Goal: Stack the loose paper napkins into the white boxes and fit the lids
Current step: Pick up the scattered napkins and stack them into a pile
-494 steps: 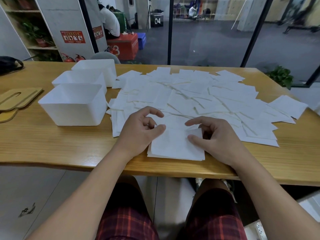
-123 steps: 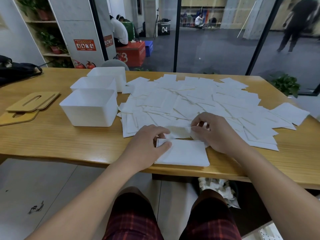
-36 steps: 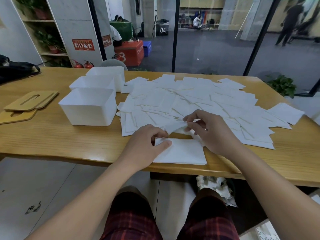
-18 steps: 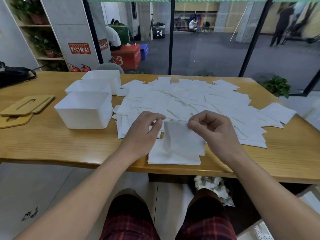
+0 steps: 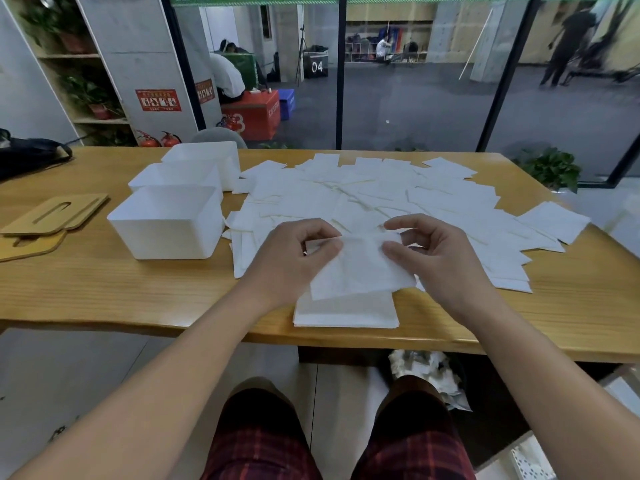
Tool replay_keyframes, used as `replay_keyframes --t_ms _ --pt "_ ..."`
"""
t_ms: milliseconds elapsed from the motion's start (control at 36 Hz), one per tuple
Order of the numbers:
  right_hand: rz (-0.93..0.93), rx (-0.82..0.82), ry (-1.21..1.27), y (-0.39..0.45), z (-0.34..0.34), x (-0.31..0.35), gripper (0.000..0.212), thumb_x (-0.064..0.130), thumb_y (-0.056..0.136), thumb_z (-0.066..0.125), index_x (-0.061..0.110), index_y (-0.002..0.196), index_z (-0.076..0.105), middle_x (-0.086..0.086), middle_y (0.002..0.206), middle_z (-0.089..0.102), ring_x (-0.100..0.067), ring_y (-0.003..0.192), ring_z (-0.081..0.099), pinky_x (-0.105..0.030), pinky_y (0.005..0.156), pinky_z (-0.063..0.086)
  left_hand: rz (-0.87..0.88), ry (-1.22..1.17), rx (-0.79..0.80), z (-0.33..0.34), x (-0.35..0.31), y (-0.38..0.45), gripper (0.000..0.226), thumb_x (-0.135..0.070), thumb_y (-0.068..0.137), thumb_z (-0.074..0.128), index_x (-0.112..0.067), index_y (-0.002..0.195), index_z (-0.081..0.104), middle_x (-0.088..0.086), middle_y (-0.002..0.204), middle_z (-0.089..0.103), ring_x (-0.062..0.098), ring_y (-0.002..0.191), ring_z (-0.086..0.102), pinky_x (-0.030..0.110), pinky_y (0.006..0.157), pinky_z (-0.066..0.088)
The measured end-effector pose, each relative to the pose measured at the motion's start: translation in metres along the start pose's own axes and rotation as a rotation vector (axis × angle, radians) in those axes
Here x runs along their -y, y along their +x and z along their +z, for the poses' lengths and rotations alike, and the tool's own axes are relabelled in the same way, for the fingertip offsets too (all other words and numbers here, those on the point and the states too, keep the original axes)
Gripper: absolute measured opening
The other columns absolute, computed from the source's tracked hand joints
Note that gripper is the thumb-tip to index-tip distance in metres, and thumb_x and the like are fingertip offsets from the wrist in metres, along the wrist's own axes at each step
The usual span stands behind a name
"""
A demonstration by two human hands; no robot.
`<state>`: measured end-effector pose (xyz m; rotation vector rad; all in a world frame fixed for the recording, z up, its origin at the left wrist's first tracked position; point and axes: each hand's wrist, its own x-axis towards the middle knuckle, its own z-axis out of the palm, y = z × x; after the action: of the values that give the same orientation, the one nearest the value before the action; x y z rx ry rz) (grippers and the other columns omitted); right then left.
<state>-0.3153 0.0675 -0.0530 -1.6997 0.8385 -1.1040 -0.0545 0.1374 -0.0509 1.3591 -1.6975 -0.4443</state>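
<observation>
Napkins (image 5: 381,199), loose, spread wide over the table (image 5: 86,289) beyond both sets of fingertips, overlapping, reaching out past the right hand. Three white boxes (image 5: 166,223) in a row left of the left hand, open tops, contents can't be seen from here. Wooden lids (image 5: 52,213) further left, off the boxes. Small squared stack (image 5: 346,311) at the near table edge, under and just behind the fingers. One held napkin (image 5: 356,268) hangs between the hands above that stack. Left hand (image 5: 291,261) pinches its upper left corner, thumb against forefinger. Right hand (image 5: 436,258) thumb and forefinger close on the upper right corner, other fingers curled loose. Judgement: sheets very light, limp, tear and crease easily; single ones best taken by corners or an edge with a soft pinch, the stack by both long sides so it stays square.
</observation>
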Motion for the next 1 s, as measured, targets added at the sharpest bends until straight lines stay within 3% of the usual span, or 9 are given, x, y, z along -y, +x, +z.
replay_keyframes --t_ms 83,139,250,361,528,611,722,1000 --pt "0.041 0.023 0.002 -0.002 -0.005 0.000 0.017 0.020 0.098 0.082 0.027 0.114 0.081 -0.002 0.082 0.066 -0.026 0.072 0.068 -0.039 0.060 0.053 -0.089 -0.068 0.023 -0.005 0.001 -0.005 0.004 -0.040 0.103 0.075 -0.038 0.103 0.079 -0.012 0.098 0.075 0.006 0.074 0.064 0.022 0.068 0.049" --pt "0.085 0.054 -0.035 -0.005 -0.004 -0.002 0.016 0.020 0.097 0.083 0.028 0.111 0.081 0.001 0.079 0.061 -0.017 0.060 0.060 -0.029 0.055 0.048 -0.163 -0.128 0.029 -0.007 0.004 -0.012 0.006 -0.041 0.099 0.079 -0.039 0.105 0.079 -0.009 0.098 0.073 0.011 0.070 0.062 0.026 0.067 0.051" --pt "0.142 0.117 -0.178 -0.015 0.001 -0.010 0.018 0.022 0.093 0.085 0.031 0.107 0.079 0.004 0.079 0.064 -0.019 0.054 0.061 -0.031 0.057 0.048 -0.254 -0.048 0.026 -0.007 0.011 -0.026 0.011 -0.046 0.096 0.082 -0.044 0.107 0.079 -0.018 0.105 0.072 0.005 0.081 0.072 0.024 0.077 0.053" --pt "0.118 0.153 -0.468 -0.021 0.009 -0.017 0.020 0.039 0.086 0.087 0.042 0.102 0.076 0.014 0.082 0.069 -0.003 0.063 0.061 -0.027 0.066 0.050 -0.259 0.112 0.051 -0.003 0.014 -0.036 0.012 -0.041 0.097 0.080 -0.041 0.109 0.076 -0.017 0.102 0.071 0.001 0.067 0.062 0.018 0.070 0.048" --pt "0.037 0.068 -0.568 -0.014 0.007 -0.019 0.019 0.057 0.085 0.085 0.043 0.093 0.075 0.021 0.089 0.070 -0.005 0.076 0.064 -0.026 0.065 0.049 -0.223 0.200 0.049 -0.003 0.016 -0.040 0.012 -0.039 0.100 0.077 -0.042 0.110 0.072 -0.019 0.105 0.065 0.004 0.092 0.061 0.012 0.076 0.046" --pt "0.005 0.039 -0.631 -0.005 0.007 -0.021 0.011 0.051 0.091 0.083 0.042 0.093 0.075 0.019 0.091 0.070 -0.001 0.086 0.062 -0.024 0.069 0.046 -0.202 0.219 0.040 -0.002 0.016 -0.039 0.011 -0.041 0.102 0.074 -0.044 0.112 0.072 -0.022 0.109 0.064 0.003 0.103 0.060 0.014 0.085 0.047" --pt "0.014 0.044 -0.707 0.004 0.009 -0.027 0.013 0.046 0.093 0.083 0.036 0.096 0.077 0.016 0.092 0.069 -0.002 0.082 0.063 -0.022 0.070 0.044 -0.190 0.190 0.043 0.005 0.019 -0.038 0.009 -0.045 0.104 0.070 -0.044 0.112 0.072 -0.026 0.114 0.065 -0.002 0.115 0.056 0.016 0.090 0.043" --pt "0.050 0.090 -0.776 0.015 0.010 -0.030 0.014 0.043 0.092 0.085 0.036 0.082 0.078 0.017 0.080 0.073 -0.002 0.077 0.066 -0.020 0.064 0.046 -0.160 0.147 0.093 0.012 0.031 -0.039 0.009 -0.046 0.104 0.072 -0.046 0.111 0.077 -0.031 0.116 0.069 -0.006 0.119 0.056 0.017 0.093 0.040"
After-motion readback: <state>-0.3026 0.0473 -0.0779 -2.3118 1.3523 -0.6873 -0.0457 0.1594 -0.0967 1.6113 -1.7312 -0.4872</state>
